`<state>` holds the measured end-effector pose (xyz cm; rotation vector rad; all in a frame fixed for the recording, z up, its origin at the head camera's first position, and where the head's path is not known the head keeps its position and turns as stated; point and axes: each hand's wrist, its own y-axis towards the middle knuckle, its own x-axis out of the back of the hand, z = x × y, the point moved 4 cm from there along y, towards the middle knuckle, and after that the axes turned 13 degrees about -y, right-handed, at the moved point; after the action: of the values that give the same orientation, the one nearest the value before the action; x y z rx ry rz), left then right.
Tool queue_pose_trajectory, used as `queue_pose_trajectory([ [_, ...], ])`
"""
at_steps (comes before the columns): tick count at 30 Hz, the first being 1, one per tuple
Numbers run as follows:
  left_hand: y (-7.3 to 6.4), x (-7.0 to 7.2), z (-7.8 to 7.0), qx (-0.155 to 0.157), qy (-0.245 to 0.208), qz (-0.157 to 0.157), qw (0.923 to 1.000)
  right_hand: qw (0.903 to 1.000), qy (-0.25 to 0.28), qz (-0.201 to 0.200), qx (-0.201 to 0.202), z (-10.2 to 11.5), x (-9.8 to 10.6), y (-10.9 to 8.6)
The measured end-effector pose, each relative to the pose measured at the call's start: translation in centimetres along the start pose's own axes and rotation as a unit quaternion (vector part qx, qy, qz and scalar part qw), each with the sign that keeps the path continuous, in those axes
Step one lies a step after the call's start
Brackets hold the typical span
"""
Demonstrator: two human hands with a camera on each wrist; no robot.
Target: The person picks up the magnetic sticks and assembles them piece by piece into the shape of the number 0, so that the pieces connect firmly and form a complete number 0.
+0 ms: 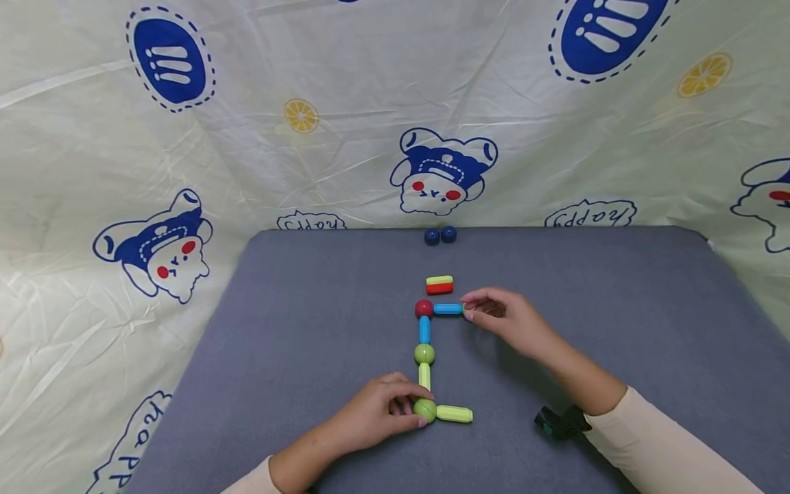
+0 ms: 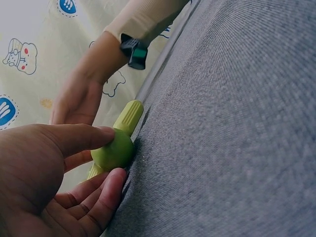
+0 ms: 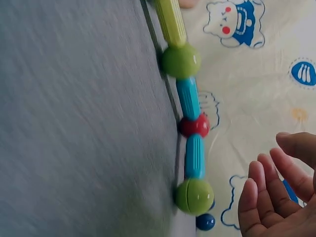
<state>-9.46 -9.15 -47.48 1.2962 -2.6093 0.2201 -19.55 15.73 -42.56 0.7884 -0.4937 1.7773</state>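
My left hand [image 1: 385,408] pinches a green ball [image 2: 113,150] at the near corner of a chain on the table, thumb on one side and fingers on the other. A yellow-green rod [image 1: 455,414] sticks out to the right from that ball; another rod [image 1: 424,376] runs away to a second green ball [image 1: 424,354]. Beyond come a blue rod [image 1: 424,330], a red ball [image 1: 424,309] and a second blue rod [image 1: 448,309] pointing right. My right hand [image 1: 509,321] hovers beside the green end ball [image 3: 194,196], fingers loosely bent and apart from it in the right wrist view.
Just behind the chain, a yellow-green rod [image 1: 439,280] and a red rod [image 1: 439,289] lie side by side. Two dark blue balls [image 1: 440,235] sit at the table's far edge. A printed curtain [image 1: 345,165] hangs behind the grey table [image 1: 296,329].
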Motion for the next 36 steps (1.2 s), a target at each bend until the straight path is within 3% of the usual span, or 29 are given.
queue_pose_trajectory([
  [18, -0.1, 0.0, 0.1, 0.002, -0.001, 0.0, 1.0, 0.9986, -0.001, -0.002, -0.053, -4.0, 0.8, 7.6],
  [29, 0.0, 0.1, 0.2, 0.002, -0.001, 0.004, 1.0, 0.9972, 0.001, 0.036, -0.066, -5.6, 0.7, 11.8],
  [36, 0.0, 0.1, 0.2, 0.004, -0.001, 0.003, 1.0, 0.9938, -0.035, 0.06, -0.087, -6.7, 0.5, 13.9],
])
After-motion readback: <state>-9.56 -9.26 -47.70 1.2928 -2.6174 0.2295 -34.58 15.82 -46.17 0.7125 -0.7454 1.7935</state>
